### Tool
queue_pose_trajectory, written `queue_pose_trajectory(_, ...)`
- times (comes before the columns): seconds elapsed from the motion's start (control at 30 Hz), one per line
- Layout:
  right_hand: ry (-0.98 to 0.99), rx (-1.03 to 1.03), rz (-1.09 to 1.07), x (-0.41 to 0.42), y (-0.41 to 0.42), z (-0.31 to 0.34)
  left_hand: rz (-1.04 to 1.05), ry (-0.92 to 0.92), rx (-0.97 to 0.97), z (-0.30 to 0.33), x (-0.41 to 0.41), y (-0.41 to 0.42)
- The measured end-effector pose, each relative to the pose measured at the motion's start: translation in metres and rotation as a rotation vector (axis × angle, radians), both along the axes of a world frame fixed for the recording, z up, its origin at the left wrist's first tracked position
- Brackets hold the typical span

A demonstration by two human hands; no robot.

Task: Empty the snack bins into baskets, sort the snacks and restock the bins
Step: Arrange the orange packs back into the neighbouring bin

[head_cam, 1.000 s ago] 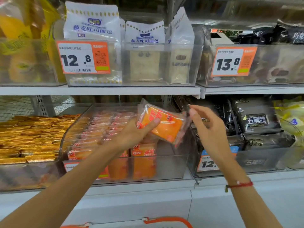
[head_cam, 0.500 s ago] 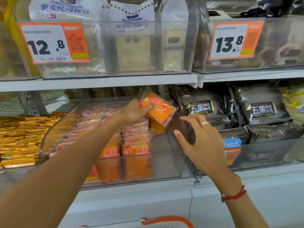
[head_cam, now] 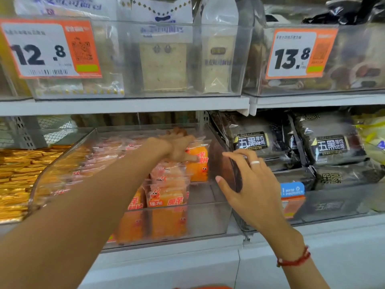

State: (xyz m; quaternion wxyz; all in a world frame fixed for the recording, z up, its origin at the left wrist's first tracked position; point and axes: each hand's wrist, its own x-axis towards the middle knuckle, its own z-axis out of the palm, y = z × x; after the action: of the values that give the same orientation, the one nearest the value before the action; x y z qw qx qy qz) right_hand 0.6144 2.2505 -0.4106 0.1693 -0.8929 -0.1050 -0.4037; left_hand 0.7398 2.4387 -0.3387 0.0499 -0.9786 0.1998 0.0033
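Observation:
A clear plastic bin [head_cam: 210, 217] on the lower shelf holds several orange snack packets [head_cam: 166, 199] standing in rows. My left hand [head_cam: 179, 144] reaches deep into the bin and grips one orange packet [head_cam: 199, 163], which stands upright at the back right behind the front rows. My right hand [head_cam: 248, 184] hovers at the bin's right wall with fingers spread and relaxed, holding nothing. A ring sits on one finger and a red bracelet on that wrist.
Gold-wrapped snacks [head_cam: 16, 174] fill the bin to the left. Black toast bags [head_cam: 254, 142] sit in the bin to the right. Above, a shelf carries clear bins of bread with orange price tags [head_cam: 52, 49]. An orange basket rim [head_cam: 202, 287] shows at the bottom edge.
My left hand carried the orange packet from in front of the shelf down into the bin's back right. My right hand dropped lower beside the bin wall. The camera moved closer.

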Motion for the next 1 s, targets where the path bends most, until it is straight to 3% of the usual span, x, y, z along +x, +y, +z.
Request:
queue_pose_trajectory(0.1, -0.004, -0.010, -0.001, 0.001, 0.000, 0.000, 0.014, -0.011, -0.098, -0.010, 0.006, -0.005)
queue_pose_trajectory(0.2, -0.003, -0.026, -0.012, 0.001, -0.001, 0.000, 0.022, -0.038, -0.382, -0.018, 0.006, -0.001)
queue_pose_trajectory(0.27, 0.000, -0.040, -0.017, 0.000, -0.001, -0.001, 0.044, -0.041, -0.472, -0.018, 0.006, 0.004)
queue_pose_trajectory(0.4, -0.009, -0.058, -0.029, -0.001, 0.000, -0.001, 0.069, -0.215, -0.307, -0.021, 0.012, 0.005)
queue_pose_trajectory(0.5, -0.003, -0.082, -0.039, -0.003, 0.001, 0.001, 0.079, -0.172, -0.274, -0.022, 0.011, 0.000)
queue_pose_trajectory(0.6, 0.031, -0.101, -0.024, -0.005, 0.000, 0.004, 0.106, -0.094, -0.371, -0.012, -0.005, 0.005)
queue_pose_trajectory(0.73, 0.088, -0.132, -0.023, -0.009, -0.003, 0.009, 0.092, -0.214, -0.566, -0.006, -0.058, 0.030)
queue_pose_trajectory(0.8, 0.013, -0.120, 0.002, -0.019, 0.000, 0.009, 0.062, -0.313, -0.668, -0.011, -0.103, 0.046)
queue_pose_trajectory(0.93, -0.213, -0.048, 0.208, -0.059, 0.032, -0.005, 0.048, -0.590, -0.934, -0.041, -0.202, 0.081)
queue_pose_trajectory(1.0, -0.194, -0.040, 0.344, -0.082, 0.059, -0.028, 0.110, -0.584, -1.080, -0.069, -0.244, 0.102)
